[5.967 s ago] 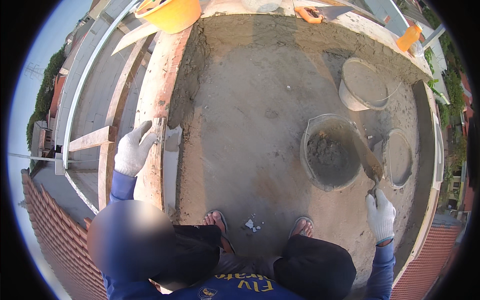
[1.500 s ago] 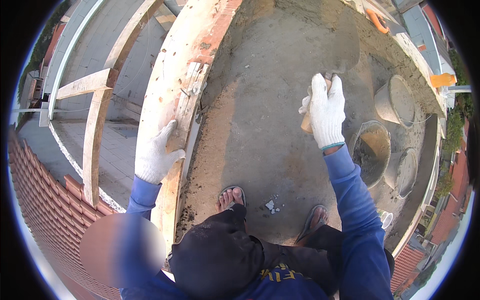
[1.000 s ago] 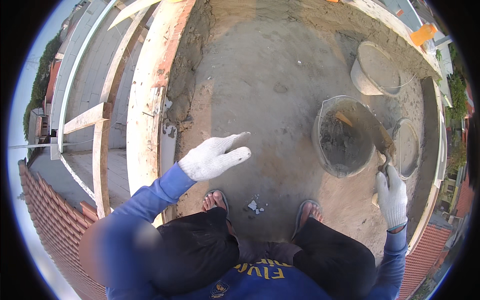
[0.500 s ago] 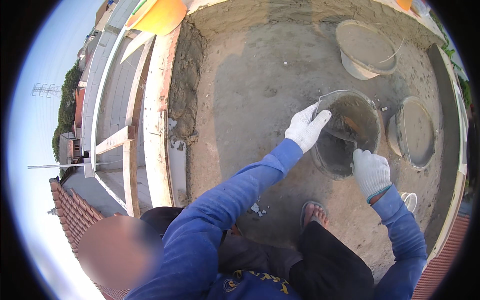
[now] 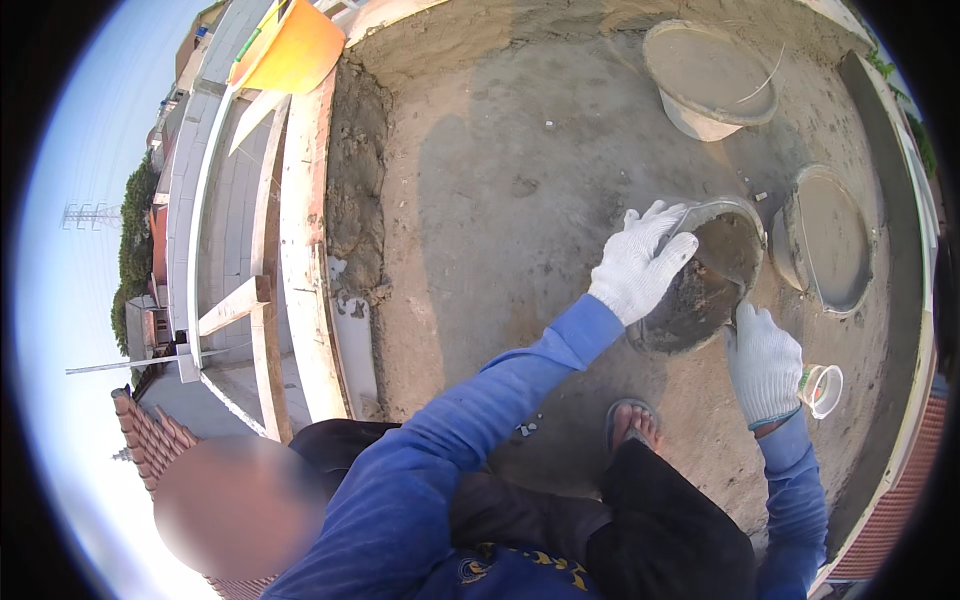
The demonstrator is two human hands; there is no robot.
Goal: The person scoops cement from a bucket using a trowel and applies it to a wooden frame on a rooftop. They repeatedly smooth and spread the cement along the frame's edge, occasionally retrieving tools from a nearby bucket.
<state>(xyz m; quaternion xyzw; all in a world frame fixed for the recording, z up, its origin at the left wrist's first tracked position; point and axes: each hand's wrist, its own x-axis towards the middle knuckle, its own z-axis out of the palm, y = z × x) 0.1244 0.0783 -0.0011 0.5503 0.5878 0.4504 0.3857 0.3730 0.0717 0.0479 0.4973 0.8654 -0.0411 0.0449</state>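
Note:
A mortar-smeared bucket (image 5: 728, 238) stands tilted in front of me, with dark wet residue inside. My left hand (image 5: 640, 265), in a white knitted glove, is closed on its left rim, thumb over the inner side. My right hand (image 5: 765, 365), gloved alike, is closed at the bucket's lower right edge round the handle of a trowel. The trowel's thin metal neck (image 5: 741, 294) shows above the fist; its blade lies inside the bucket and is hard to make out against the residue.
Two buckets of grey mortar stand at the far right (image 5: 710, 75) and the right (image 5: 832, 240). A white cup (image 5: 824, 390) lies beside my right hand. Left is a timber-edged wall (image 5: 310, 250) with an orange tub (image 5: 292, 48) at its far end. A person's blurred head is lower left.
The bucket has tipped further over, and my left hand has moved right with its rim. My right hand has shifted slightly right and nearer, the trowel still in it.

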